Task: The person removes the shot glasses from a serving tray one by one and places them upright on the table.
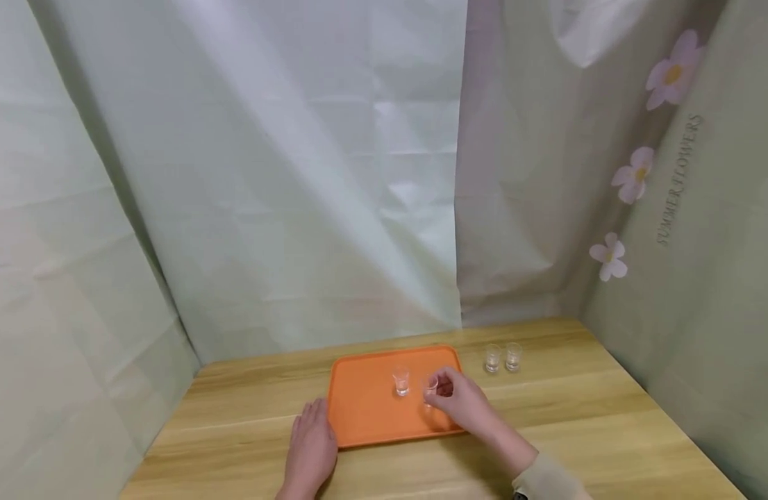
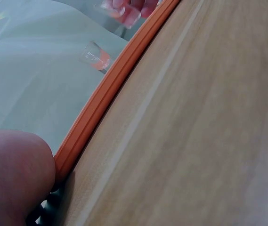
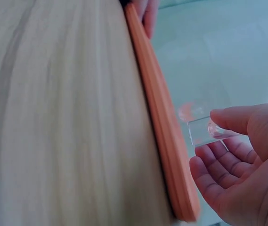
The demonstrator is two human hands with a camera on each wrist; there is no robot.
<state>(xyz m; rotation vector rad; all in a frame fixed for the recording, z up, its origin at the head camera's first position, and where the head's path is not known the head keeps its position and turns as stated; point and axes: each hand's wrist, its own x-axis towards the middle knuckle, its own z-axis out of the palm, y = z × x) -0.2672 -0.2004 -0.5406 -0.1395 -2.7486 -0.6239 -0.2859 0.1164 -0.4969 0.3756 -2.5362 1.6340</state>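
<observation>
Between thumb and fingers, my right hand pinches a small clear shot glass over the right part of an orange tray. In the right wrist view the held shot glass is seen through, with the fingers curled along its side. A second shot glass stands on the tray, left of the held one. My left hand lies palm down with straight fingers against the tray's left edge; its thumb side touches the front left corner in the left wrist view.
Two more clear shot glasses, one beside the other, stand on the wooden table to the right of the tray. Pale curtains with printed flowers enclose the table at the back and sides.
</observation>
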